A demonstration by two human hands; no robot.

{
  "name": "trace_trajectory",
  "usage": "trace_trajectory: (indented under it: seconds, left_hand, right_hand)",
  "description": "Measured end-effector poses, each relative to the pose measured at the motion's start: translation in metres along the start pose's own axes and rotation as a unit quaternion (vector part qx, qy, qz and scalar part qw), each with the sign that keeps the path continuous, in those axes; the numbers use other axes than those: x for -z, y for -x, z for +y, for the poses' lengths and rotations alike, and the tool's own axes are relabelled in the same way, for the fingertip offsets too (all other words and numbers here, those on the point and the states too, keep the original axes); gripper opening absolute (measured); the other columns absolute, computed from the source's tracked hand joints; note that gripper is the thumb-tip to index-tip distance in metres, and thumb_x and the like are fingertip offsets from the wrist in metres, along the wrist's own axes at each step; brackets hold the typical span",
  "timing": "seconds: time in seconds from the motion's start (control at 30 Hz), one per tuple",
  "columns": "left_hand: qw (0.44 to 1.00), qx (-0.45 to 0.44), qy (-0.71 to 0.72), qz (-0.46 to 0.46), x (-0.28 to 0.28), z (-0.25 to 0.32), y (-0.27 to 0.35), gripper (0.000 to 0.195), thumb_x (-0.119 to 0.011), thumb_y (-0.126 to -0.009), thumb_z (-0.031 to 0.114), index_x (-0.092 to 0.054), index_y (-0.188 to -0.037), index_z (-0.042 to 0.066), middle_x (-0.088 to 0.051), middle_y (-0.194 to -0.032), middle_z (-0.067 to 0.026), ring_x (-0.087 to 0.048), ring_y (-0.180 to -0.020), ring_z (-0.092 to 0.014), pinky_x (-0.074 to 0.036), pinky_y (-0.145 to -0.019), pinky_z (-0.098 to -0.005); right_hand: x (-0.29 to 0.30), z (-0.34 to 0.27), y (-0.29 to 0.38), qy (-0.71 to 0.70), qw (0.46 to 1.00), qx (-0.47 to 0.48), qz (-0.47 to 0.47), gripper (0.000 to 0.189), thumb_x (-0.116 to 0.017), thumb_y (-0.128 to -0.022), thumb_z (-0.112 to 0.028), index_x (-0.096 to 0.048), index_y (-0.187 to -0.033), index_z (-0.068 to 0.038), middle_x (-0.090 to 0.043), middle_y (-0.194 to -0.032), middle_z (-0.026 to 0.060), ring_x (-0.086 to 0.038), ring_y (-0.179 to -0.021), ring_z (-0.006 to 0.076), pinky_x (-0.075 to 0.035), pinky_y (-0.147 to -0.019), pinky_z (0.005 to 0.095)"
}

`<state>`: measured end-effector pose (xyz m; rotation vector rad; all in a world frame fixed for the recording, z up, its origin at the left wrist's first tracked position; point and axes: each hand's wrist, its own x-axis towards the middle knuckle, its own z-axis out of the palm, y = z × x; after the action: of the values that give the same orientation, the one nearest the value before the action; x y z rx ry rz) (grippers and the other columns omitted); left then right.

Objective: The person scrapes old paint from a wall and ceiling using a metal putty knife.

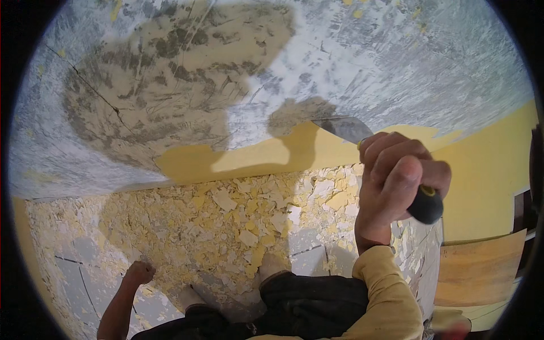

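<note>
My right hand (397, 174) grips a putty knife by its black handle with yellow accents. The knife's metal blade (346, 128) lies against the wall, along the ragged border between the scraped surface (378, 72) and the remaining yellow paint (340, 148). My left hand (141, 272) hangs low at my left side, fingers curled in, with no object visible in it. Scraped wall, grey and white with dark scratches, spreads above the blade. A thin dark crack (95, 91) runs diagonally across its left part.
Yellow and white paint flakes (238, 216) cover the floor along the wall's foot. Grey floor tiles (78, 272) show through at the left. At the right stand a yellow wall (476, 178) and a wooden panel (480, 270). My shadow falls on the wall.
</note>
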<state>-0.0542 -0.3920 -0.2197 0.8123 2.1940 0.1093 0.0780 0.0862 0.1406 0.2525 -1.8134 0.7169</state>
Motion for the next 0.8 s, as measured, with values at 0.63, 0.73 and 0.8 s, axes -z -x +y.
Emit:
trace_trajectory:
  seconds: [0.63,0.73,0.8]
  left_hand:
    - [0.989,0.054,-0.087,-0.104,0.011,0.035,0.000,0.039,-0.051,-0.080,0.041,-0.067,-0.086,0.007,-0.062,-0.091,-0.0200,-0.057,-0.094,-0.034,-0.044,-0.084,-0.0409]
    - [0.995,0.051,-0.056,-0.070,0.000,0.022,0.013,0.040,-0.050,-0.081,0.041,-0.066,-0.085,0.005,-0.063,-0.089,-0.0201,-0.058,-0.091,-0.036,-0.044,-0.084,-0.0421]
    - [0.993,0.027,-0.077,-0.082,0.004,0.030,0.001,0.041,-0.050,-0.081,0.042,-0.066,-0.084,0.004,-0.063,-0.088,-0.0197,-0.058,-0.089,-0.036,-0.045,-0.082,-0.0424]
  right_hand:
    - [0.000,0.002,0.023,0.019,0.995,0.098,-0.008,0.009,-0.061,-0.065,0.007,-0.056,-0.068,0.000,-0.052,-0.054,0.0038,-0.050,-0.043,0.0128,-0.036,-0.038,0.0219]
    - [0.015,-0.027,-0.008,-0.246,0.968,-0.018,-0.036,0.014,-0.051,-0.085,-0.015,-0.049,-0.073,-0.009,-0.045,-0.053,0.0032,-0.036,-0.039,0.0160,-0.031,-0.035,0.0288]
    - [0.029,-0.038,-0.023,-0.205,0.977,0.044,-0.037,0.017,-0.040,-0.087,-0.015,-0.036,-0.071,-0.013,-0.037,-0.050,0.0019,-0.036,-0.042,0.0145,-0.032,-0.039,0.0282]
